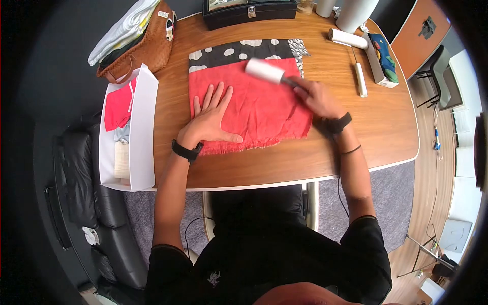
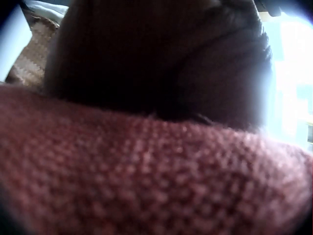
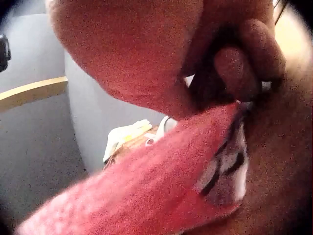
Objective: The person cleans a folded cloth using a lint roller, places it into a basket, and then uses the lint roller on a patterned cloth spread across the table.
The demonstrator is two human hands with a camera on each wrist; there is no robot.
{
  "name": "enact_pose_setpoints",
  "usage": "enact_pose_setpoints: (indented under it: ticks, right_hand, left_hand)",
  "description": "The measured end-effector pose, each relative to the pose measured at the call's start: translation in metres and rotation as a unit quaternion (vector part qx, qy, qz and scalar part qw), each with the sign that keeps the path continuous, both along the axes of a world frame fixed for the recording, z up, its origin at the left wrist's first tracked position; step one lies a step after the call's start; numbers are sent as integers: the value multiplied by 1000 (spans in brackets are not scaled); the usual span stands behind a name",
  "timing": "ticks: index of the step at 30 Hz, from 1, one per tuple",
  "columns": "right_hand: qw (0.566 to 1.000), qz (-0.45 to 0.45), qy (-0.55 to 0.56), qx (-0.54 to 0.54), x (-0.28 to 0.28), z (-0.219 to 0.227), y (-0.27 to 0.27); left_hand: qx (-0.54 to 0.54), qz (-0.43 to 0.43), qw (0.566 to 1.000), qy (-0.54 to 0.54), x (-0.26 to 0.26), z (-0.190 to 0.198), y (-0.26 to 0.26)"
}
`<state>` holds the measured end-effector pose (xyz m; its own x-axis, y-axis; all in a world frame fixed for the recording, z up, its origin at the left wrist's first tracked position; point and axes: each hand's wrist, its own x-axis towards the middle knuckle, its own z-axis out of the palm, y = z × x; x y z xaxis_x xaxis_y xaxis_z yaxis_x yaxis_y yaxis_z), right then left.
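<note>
A red cloth (image 1: 259, 101) with a black, white-spotted band (image 1: 234, 52) along its far side lies spread on the table, its near edge frayed. The left hand (image 1: 211, 119) rests flat on the cloth's left part, fingers spread; in the left wrist view its dark palm side (image 2: 156, 63) sits just above the red weave (image 2: 156, 171). The right hand (image 1: 321, 99) grips the dark handle of a white lint roller (image 1: 265, 70), whose head is over the cloth's upper middle. The right wrist view shows the curled fingers (image 3: 239, 68) beside red cloth (image 3: 146, 176); the roller is not clearly visible there.
A white box (image 1: 142, 132) with folded clothes stands left, below a brown basket (image 1: 152, 46). A black case (image 1: 249, 14) is at the back. At right are a white roll (image 1: 348, 38), a thin white roller (image 1: 360, 80) and a box (image 1: 376, 58) of patterned cloth.
</note>
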<state>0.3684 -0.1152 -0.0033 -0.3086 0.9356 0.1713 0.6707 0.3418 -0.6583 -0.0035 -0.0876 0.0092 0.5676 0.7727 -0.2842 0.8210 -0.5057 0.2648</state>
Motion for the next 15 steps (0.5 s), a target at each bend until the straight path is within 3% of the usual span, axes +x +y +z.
enact_pose_setpoints:
  ticks: [2,3,6,10,12,14,15]
  right_hand:
    - [986,-153,-67,7,17,-2,4]
    - [981,-170,-71,62,33,-19,12]
    - [976,-203,-79,23,46,-9,13]
    - [991,-121,16,48,24,19,1]
    - [992,3,114,-54,25,20,-2]
    - [988,7,125,-92,31,15,0]
    - [993,-44,76,-74,34,14,1]
  left_hand:
    - [1,-4,1000,-2,1,0,-2]
    - [-4,2,1000,1,1,1,-2]
    - [-3,6,1000,4,2,3,-2]
    - [2,-1,1000,-7,0,-1,-1]
    - [7,-2,1000,-5,-2,-4,-1]
    - [12,-5,1000,-7,-1,-4,-1]
    - [7,0,1000,-6,-1,-3,-2]
